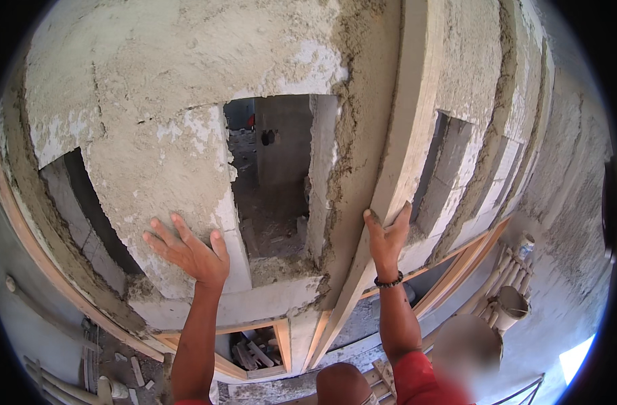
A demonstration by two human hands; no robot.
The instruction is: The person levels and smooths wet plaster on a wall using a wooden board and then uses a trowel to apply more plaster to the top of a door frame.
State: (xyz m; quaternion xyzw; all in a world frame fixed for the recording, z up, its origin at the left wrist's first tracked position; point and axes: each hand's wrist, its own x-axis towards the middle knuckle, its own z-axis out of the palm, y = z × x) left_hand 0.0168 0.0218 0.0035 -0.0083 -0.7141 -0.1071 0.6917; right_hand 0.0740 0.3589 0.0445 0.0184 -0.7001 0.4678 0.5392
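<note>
Two hands press against a rough plastered wall (153, 128); the left hand (190, 253) lies flat, grip spread, beside a rectangular opening (271, 175). The right hand (387, 236), grip pinching, holds a long wooden plank (406, 135) leaning upright against the wall.

Bare forearms, dark bead bracelet (389, 281) on right wrist.

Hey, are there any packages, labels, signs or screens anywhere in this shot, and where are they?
None in view: no packages, labels, signs or screens.
Left hand: flat on the rough grey plastered wall, beside a rectangular opening.
Right hand: fingers on a long pale wooden plank that stands against the wall.
</note>
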